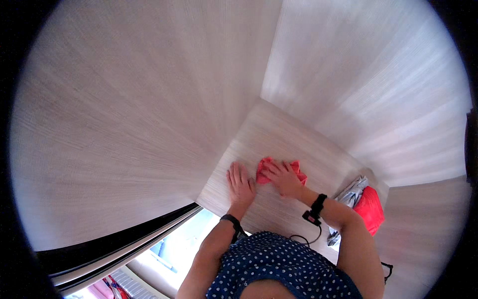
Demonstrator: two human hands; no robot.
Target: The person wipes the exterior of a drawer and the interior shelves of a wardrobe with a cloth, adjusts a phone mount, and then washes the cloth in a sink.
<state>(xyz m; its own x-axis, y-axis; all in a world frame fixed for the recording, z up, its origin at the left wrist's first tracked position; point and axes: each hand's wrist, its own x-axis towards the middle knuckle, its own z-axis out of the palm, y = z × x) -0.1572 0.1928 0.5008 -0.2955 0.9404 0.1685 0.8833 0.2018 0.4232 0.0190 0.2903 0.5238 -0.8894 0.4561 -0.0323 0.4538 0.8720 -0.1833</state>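
Note:
My right hand (284, 178) presses a crumpled red cloth (264, 175) onto a pale wood-grain panel (276, 127), its fingers spread over the cloth. Parts of the cloth show on both sides of the hand. To its left, my left hand (241, 185) rests palm down on the same panel with nothing in it. A small gap lies between that hand and the cloth. Each wrist bears a black band, and the right one has a small dark device with a cable.
Tall wood-grain panels (130, 112) meet the surface at a corner. A silvery-grey bundle (351, 192) and a bright red fabric item (370, 211) lie by the right panel. A dark-edged track (123, 239) and a bright opening (179, 243) are at lower left.

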